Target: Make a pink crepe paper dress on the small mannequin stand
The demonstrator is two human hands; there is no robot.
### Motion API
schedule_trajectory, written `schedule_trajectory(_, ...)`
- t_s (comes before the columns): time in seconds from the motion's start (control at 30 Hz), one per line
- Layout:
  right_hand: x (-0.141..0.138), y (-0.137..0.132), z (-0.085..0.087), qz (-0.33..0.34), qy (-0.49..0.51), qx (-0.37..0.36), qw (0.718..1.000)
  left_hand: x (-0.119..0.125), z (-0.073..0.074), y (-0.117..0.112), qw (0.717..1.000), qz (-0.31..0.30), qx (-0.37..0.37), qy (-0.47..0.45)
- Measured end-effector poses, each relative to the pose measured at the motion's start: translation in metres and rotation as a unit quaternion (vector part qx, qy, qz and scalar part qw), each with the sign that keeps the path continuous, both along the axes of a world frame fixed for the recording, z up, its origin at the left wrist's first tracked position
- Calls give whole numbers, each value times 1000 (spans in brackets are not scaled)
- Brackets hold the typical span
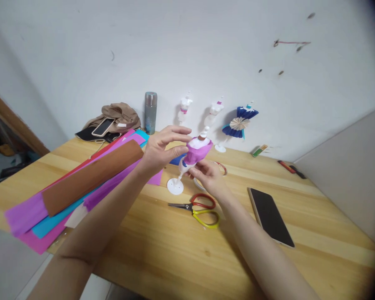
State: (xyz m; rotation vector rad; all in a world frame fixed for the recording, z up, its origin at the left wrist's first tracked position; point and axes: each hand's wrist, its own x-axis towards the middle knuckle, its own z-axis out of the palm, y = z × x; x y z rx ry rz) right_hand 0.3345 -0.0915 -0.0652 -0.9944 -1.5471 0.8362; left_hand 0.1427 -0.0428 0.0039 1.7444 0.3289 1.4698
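A small white doll dress form [181, 167] leans to the right on its round base. Purple crepe paper [196, 153] wraps its chest, a brown band [202, 136] circles the neck, and a bit of dark blue shows at the waist. My right hand [208, 177] grips the form from the right below the purple paper, its fingertips partly hidden behind it. On the left side, my left hand [167, 143] has its fingers stretched and apart, thumb close to the purple paper's edge; whether it touches I cannot tell. Scissors [195, 208] with red and yellow handles lie in front.
Crepe paper sheets, brown [93, 177] on top, pile at the left. Along the wall stand a flask [150, 112], two white dress forms [184, 109] and one dressed in blue [240, 123]. A phone [271, 216] lies right; a glue stick [260, 150] lies farther back.
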Motion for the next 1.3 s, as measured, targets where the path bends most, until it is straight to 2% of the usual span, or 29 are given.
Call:
schedule_trajectory(0.17, 0, -1, 0, -4, -23, 0, 1000, 3, -1, 1, 999, -15, 26, -21)
schedule_trajectory(0.37, -1, -2, 1, 9, -22, -10, 1000, 5, -4, 8, 997, 4, 78, -28)
schedule_trajectory(0.73, -4, -3, 3, 8, -14, -9, 1000, 3, -1, 3, 993, 37, 105, 29)
schedule_trajectory(0.9, -7, -6, 7, 9, -21, -10, 1000, 5, 3, -3, 994, 65, 84, 13)
schedule_trajectory(1.17, -6, -7, 8, 14, -29, -15, 999, -2, 9, -7, 999, 21, 25, 14)
schedule_trajectory(1.3, -6, -5, 6, 6, -27, -11, 1000, -2, 9, -9, 999, 43, 13, 16)
